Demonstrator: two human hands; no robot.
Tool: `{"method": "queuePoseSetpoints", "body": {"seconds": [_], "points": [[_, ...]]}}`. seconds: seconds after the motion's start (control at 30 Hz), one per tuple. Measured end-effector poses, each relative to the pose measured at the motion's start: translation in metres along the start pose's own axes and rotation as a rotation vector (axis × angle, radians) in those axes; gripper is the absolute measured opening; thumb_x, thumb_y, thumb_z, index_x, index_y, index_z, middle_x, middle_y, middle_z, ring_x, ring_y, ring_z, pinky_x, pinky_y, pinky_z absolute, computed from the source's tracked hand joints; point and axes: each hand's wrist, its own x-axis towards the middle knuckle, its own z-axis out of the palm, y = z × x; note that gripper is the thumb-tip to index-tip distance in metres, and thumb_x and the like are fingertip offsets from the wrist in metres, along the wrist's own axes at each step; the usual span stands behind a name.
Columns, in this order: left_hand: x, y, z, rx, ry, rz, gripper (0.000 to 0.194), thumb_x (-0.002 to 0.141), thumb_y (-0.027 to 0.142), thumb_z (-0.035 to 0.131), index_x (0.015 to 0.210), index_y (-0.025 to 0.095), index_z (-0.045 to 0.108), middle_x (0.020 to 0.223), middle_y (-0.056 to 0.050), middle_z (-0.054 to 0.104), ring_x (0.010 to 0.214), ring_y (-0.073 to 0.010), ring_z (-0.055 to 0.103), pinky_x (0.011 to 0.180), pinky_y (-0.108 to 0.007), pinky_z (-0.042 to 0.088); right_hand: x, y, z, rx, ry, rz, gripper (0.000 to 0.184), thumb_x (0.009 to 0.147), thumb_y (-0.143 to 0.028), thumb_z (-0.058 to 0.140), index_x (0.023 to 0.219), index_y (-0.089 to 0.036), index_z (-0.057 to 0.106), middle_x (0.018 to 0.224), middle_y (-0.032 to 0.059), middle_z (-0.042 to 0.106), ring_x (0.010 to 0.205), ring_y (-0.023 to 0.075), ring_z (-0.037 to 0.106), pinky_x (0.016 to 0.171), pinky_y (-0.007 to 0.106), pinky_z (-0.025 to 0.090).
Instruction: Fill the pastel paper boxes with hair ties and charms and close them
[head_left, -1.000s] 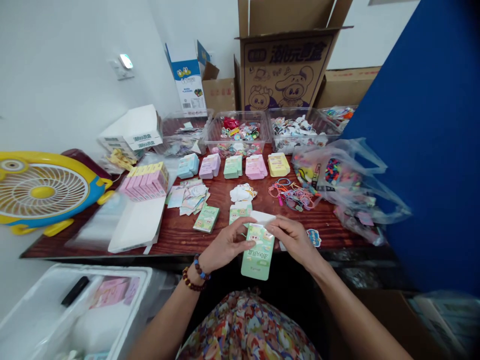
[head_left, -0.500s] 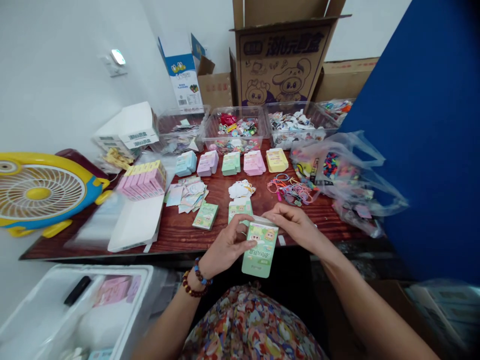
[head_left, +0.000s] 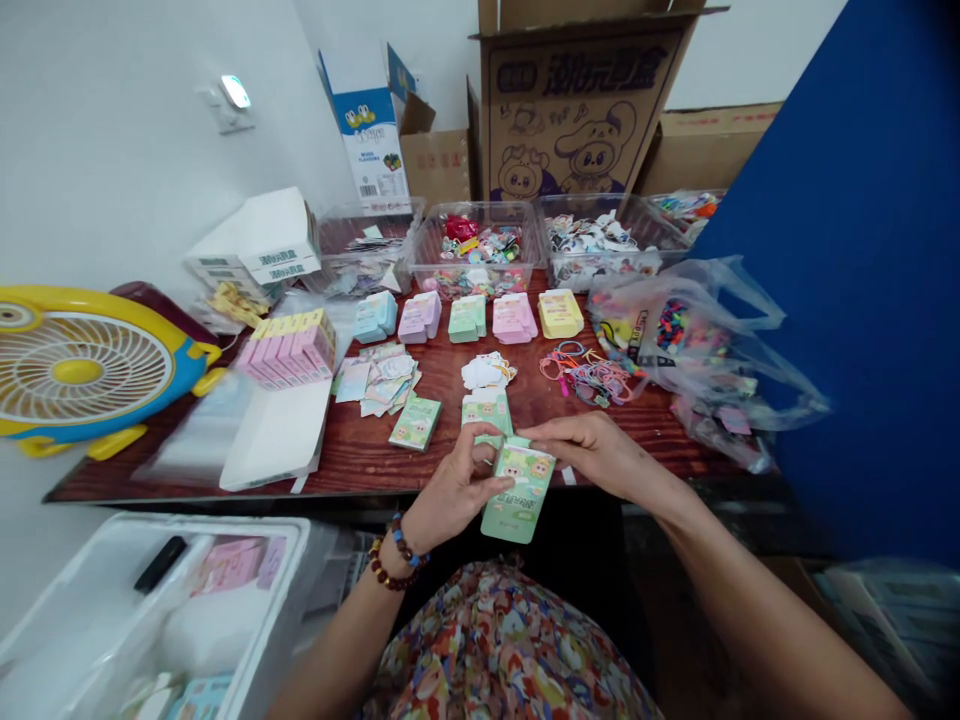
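A small green printed carton (head_left: 519, 500) is upright in front of me, just past the table's near edge. My left hand (head_left: 455, 490) is closed around its left side, thumb across the front. At the carton's top edge, the fingers of my right hand (head_left: 592, 450) pinch the pale green flap. Behind my left hand lies another green carton (head_left: 484, 408), below a pile of white cutouts (head_left: 487, 371). To the left a third green carton (head_left: 415, 422) lies flat, near a loose heap of cards (head_left: 381, 380). Colourful hair ties (head_left: 589, 375) are spread to the right.
Flattened coloured cartons (head_left: 468, 318) form a row before clear bins (head_left: 478, 280) of trinkets. A yellow fan (head_left: 82, 370) and an open white box (head_left: 277, 440) stand left. A plastic bag (head_left: 697, 335) lies right, by a blue panel (head_left: 862, 300). A foam box (head_left: 277, 540) is lower left.
My right hand's fingers have flattened and moved slightly left along the carton's top flap. The carton has risen slightly in the picture; my left hand still grips it.
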Motion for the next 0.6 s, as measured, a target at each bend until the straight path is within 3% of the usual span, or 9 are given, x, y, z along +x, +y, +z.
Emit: {"method": "queuePoseSetpoints", "body": {"seconds": [0.17,0.27,0.43,0.6], "points": [[-0.001,-0.004,-0.003,0.016,0.054,0.037,0.057,0.089,0.028,0.064,0.137,0.026,0.033,0.09,0.002,0.061,0.083,-0.0145,0.064,0.076,-0.026,0.048,-0.006,-0.001,0.004,-0.118,-0.047,-0.11,0.034,0.096,-0.031,0.052,0.126,-0.028,0.067,0.124,0.0028,0.069,0.112,0.0236,0.066,0.098,0.038,0.05],[-0.001,-0.007,-0.005,-0.021,0.029,0.033,0.059,0.089,0.031,0.063,0.143,0.025,0.038,0.096,-0.001,0.061,0.087,-0.0154,0.063,0.078,-0.027,0.049,-0.012,0.006,0.015,-0.139,0.046,-0.143,0.037,0.095,-0.031,0.054,0.131,-0.028,0.063,0.133,0.0047,0.064,0.121,0.0235,0.061,0.104,0.039,0.047],[0.001,-0.014,-0.009,-0.124,-0.005,-0.006,0.054,0.087,0.03,0.067,0.135,0.021,0.046,0.095,-0.002,0.063,0.086,-0.0154,0.063,0.077,-0.025,0.049,-0.014,0.024,0.032,-0.08,0.209,-0.183,0.029,0.093,-0.029,0.06,0.12,-0.025,0.07,0.12,0.0074,0.07,0.11,0.022,0.066,0.096,0.035,0.052],[0.001,-0.021,-0.016,-0.078,-0.037,-0.045,0.042,0.085,0.028,0.068,0.124,0.021,0.052,0.094,-0.002,0.065,0.087,-0.0155,0.063,0.081,-0.027,0.049,-0.004,0.025,0.032,-0.003,0.141,-0.164,0.018,0.091,-0.029,0.062,0.101,-0.024,0.077,0.108,0.0069,0.073,0.099,0.0209,0.068,0.088,0.032,0.053]]}}
